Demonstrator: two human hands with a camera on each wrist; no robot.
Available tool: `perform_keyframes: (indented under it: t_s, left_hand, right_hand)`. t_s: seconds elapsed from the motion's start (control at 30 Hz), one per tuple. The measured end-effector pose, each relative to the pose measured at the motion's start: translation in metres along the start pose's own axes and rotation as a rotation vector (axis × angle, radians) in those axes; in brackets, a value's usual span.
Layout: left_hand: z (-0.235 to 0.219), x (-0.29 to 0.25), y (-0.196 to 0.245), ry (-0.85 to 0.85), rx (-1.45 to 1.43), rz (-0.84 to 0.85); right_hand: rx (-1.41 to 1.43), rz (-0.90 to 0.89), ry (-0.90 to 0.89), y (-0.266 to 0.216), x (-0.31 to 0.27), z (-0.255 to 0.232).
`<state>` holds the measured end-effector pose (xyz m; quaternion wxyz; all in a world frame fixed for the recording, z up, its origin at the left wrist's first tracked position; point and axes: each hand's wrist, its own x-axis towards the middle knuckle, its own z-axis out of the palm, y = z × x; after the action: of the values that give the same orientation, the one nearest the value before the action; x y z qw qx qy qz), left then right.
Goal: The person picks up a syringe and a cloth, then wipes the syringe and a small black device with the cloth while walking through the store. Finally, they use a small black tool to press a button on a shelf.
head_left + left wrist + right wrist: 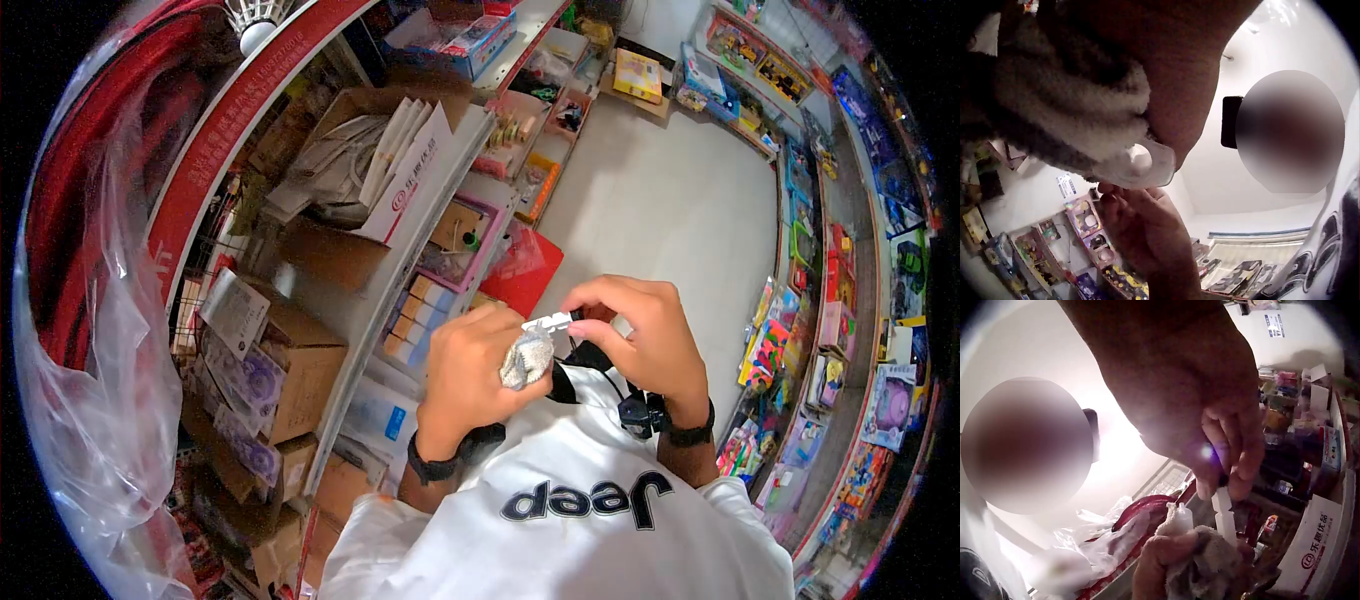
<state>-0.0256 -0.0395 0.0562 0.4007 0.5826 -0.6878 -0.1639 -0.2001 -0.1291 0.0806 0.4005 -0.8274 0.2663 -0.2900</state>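
Note:
My left hand (465,365) grips a bunched greyish-white cloth (527,362), which pokes out below the thumb side. A small translucent plastic piece with a rounded end (1159,164) sticks out of the cloth in the left wrist view. Between the two hands lies a narrow white segmented piece (1225,519). The thumb and fingers of my right hand (650,335) pinch its dark end, close to the left fingertips. Both hands are held up in front of the white shirt (600,530).
Shelving on the left carries an open carton (420,180) of white packets and a brown box (305,370). Clear plastic sheeting (100,350) hangs at far left. Shelves of packaged toys (850,330) line the right, with pale floor (660,180) between.

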Motion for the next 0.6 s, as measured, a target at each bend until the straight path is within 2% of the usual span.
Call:
perform_keyframes:
  t_s: [0.1,0.2,0.3,0.33,0.43,0.53,0.6]
  left_hand:
    - [-0.002,0.002,-0.002,-0.058,-0.055,-0.004]
    - [0.001,0.0,-0.006,-0.023,-0.056,-0.038]
    - [0.001,0.0,-0.004,-0.058,0.005,-0.036]
    - [0.004,-0.002,-0.005,-0.047,-0.022,-0.035]
    - [0.009,-0.003,-0.01,-0.023,-0.068,-0.03]
    - [0.008,-0.004,-0.013,-0.032,-0.05,-0.031]
    - [0.006,-0.003,-0.013,-0.042,-0.034,-0.017]
  right_hand:
    - [0.0,0.016,0.007,0.004,-0.003,-0.001]
    - [0.003,-0.025,0.054,0.006,-0.004,0.004]
    - [-0.008,0.149,-0.029,0.003,-0.006,0.002]
    - [-0.169,0.132,-0.066,0.005,-0.008,0.003]
    - [-0.231,0.232,-0.111,0.003,-0.009,0.0]
    - [0.069,0.217,-0.051,-0.005,-0.004,-0.001]
    - [0.046,0.127,0.015,0.004,-0.006,0.006]
